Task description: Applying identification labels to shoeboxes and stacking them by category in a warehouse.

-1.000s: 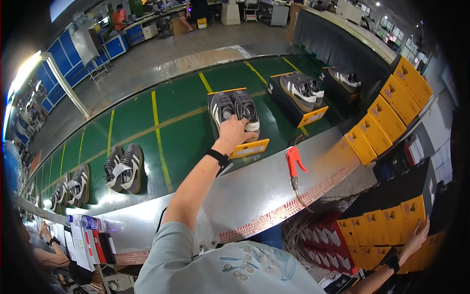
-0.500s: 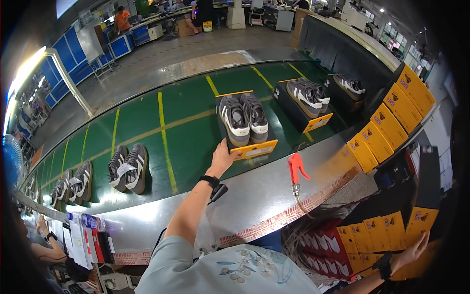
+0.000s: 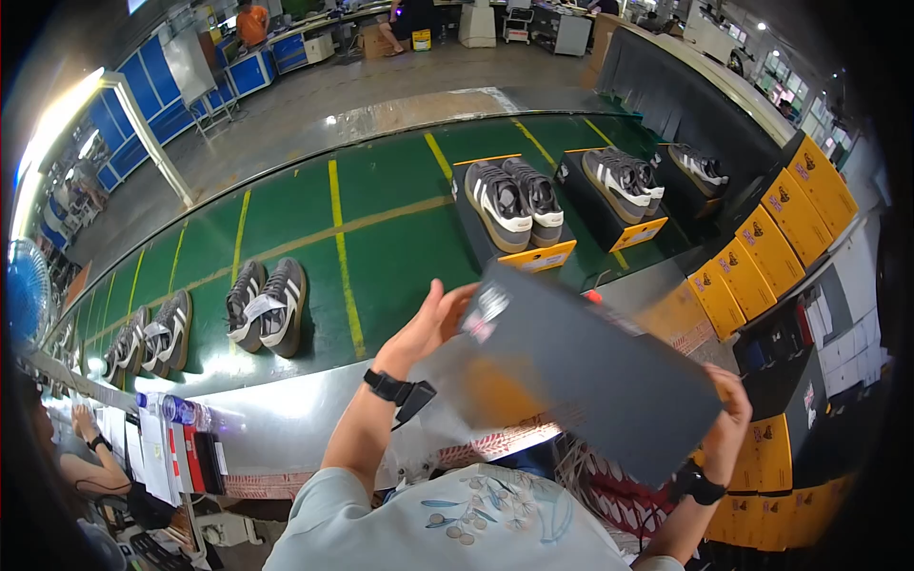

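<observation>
A dark grey shoebox (image 3: 600,371) is tilted in front of me above the metal ledge, with a blurred yellow side below. My right hand (image 3: 728,419) grips its right end, fingers curled over the edge. At the box's left end is my left hand (image 3: 424,328), thumb raised and fingers apart; its fingertips reach the box edge, and I cannot tell how firmly they touch. Beyond it on the green conveyor belt, a pair of grey sneakers (image 3: 514,205) with white stripes rests on a black and yellow shoebox (image 3: 538,259).
Further right are another boxed pair (image 3: 624,186) and a third (image 3: 698,169). Loose sneakers (image 3: 267,306) lie on the belt at left. Yellow-ended boxes (image 3: 762,243) are stacked at right, more (image 3: 766,457) below. A red air gun (image 3: 594,297) is mostly hidden. Someone's arm (image 3: 95,457) shows at lower left.
My left hand has left the shoebox under the nearest pair. My right hand has brought a shoebox from the lower right stack up over the ledge. The belt items appear shifted in view.
</observation>
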Available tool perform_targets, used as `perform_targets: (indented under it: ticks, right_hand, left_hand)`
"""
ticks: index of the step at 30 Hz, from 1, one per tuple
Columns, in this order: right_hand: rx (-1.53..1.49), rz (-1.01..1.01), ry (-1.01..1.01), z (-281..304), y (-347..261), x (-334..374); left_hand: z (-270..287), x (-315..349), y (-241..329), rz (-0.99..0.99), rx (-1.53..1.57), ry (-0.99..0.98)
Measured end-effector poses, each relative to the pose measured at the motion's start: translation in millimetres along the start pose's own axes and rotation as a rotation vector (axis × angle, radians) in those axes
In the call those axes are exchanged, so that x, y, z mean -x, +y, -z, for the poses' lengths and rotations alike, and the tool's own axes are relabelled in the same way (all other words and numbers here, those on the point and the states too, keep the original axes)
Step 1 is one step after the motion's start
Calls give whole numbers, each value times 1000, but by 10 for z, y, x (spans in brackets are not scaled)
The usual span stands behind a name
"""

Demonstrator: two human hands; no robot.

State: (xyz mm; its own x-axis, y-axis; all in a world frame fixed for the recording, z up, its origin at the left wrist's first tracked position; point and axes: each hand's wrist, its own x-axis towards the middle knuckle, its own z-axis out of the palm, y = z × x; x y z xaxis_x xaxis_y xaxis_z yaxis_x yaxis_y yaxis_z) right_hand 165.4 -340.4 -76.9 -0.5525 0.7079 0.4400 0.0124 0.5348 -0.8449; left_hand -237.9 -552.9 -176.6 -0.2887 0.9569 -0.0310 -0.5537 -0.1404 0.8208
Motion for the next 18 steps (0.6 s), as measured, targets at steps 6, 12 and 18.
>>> perform_targets:
  ticks: [6,12,18]
  right_hand:
    - [-220,-35,-526,-1007,-90,-183]
    - [-187,-16,-635,-1318,-199,-264]
    - [-158,-80,-464,-1554,-159,-121]
  left_hand:
    - [793,875,-597,26,-10,464]
    - [881,1103,-489,-55,66,494]
    - [729,1123,-311,-183,118,200]
